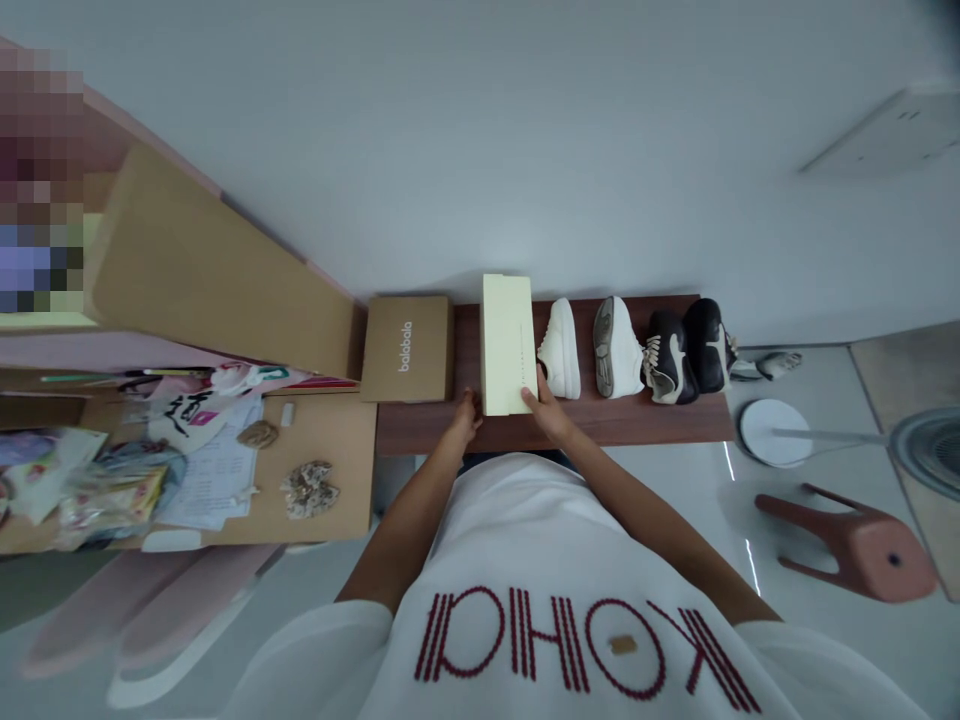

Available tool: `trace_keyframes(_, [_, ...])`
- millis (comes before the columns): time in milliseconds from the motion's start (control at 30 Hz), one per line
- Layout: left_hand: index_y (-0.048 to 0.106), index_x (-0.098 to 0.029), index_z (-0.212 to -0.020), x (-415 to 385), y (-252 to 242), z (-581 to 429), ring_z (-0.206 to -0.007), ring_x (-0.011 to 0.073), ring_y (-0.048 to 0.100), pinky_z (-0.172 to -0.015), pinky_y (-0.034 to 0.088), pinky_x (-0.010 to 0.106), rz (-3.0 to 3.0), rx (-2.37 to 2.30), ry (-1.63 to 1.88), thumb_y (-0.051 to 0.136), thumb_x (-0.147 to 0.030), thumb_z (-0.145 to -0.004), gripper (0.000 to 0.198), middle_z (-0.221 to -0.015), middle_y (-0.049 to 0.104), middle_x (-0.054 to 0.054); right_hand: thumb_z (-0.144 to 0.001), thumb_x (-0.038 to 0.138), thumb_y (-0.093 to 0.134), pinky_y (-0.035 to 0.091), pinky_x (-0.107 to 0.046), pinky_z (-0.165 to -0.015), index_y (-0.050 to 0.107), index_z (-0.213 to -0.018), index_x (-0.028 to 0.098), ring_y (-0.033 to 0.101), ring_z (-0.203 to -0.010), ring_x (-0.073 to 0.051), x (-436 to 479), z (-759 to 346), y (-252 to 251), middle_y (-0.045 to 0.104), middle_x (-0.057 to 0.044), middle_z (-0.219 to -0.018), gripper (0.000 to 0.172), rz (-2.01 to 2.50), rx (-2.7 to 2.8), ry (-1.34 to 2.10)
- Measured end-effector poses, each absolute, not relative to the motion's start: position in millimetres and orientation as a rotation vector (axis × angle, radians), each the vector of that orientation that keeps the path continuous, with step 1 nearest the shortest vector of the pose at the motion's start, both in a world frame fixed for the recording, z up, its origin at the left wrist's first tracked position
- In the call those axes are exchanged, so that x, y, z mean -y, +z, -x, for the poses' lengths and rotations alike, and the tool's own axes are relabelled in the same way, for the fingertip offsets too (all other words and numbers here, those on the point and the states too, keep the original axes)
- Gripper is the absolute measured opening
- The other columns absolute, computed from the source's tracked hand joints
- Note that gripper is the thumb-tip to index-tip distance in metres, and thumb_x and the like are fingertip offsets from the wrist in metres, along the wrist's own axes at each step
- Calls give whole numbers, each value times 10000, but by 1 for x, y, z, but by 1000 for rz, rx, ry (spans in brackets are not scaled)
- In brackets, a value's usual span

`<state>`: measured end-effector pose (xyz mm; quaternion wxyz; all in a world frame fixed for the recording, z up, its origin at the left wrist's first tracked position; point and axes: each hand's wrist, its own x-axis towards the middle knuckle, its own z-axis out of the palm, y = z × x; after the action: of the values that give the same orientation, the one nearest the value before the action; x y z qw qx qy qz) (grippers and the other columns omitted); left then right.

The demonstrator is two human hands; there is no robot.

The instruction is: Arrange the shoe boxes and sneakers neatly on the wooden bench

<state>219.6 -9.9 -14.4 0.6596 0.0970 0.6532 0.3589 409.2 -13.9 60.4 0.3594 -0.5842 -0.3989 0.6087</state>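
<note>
Both hands are at the near end of a cream shoebox [508, 345] that lies lengthwise across a dark wooden bench [570, 425], its far end against the white wall [525, 150] and its near end just short of the bench's front edge. The right hand [545, 405] has its fingers laid around the box's near right corner, gripping it. The left hand [468, 412] sits at the near left corner with its fingers curled, though whether they clasp the box or only press on it cannot be told. The box looks to be in the middle of being squared up in its slot. Any further shift calls for care, since a white sneaker [561, 350] stands just beside its right side. A brown balabala box [407, 348] lies near its left. Further right along the bench are a white shoe tipped on its side [619, 348] and a black-and-white pair [686, 355]. A cluttered desk [330, 440] meets the bench's left end. On the pale floor to the right lie a toppled pink stool [855, 545] and a white fan base [772, 432].
</note>
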Motion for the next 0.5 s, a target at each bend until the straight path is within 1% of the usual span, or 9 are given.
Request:
trace_keyframes(100, [693,-278,-1084,2,-9,-220,-1297,258,609,-1003,516,405,-115,-1563,720,657,-636,-880,413,-1293,711,102,-864,820,562,150,-430,-1337,125,-1713,290,160,-1645,-207,14,-422,62,213,6,-1768,1092,1524,1071,1509])
trace_keyframes(200, [698,-270,-1013,2,1,-219,-1264,267,621,-994,519,400,-156,-1536,738,777,-583,-787,394,-1235,713,87,-856,828,563,98,-422,-1340,131,-1714,270,115,-1650,-207,14,-439,63,171,0,-1775,1111,1558,1127,1458])
trace_keyframes(300, [674,-292,-1062,10,13,-216,-1180,270,659,-1002,530,476,-154,-1488,776,828,-538,-744,431,-1243,699,70,-858,830,551,87,-417,-1339,182,-1708,269,120,-1648,-211,14,-450,64,178,8,-1770,1083,1574,1142,1444])
trace_keyframes(400, [621,-333,-1151,21,26,-211,-1052,244,701,-981,552,550,-109,-1381,823,845,-515,-755,490,-1248,694,48,-879,800,548,118,-426,-1342,287,-1684,274,180,-1640,-218,12,-452,66,266,15,-1744,997,1562,1137,1443])
trace_keyframes(500, [575,-361,-1239,31,40,-207,-1005,217,715,-956,579,537,-105,-1341,912,844,-490,-783,545,-1253,701,37,-902,777,532,162,-444,-1341,391,-1646,282,270,-1617,-234,9,-452,71,357,10,-1709,905,1551,1132,1449])
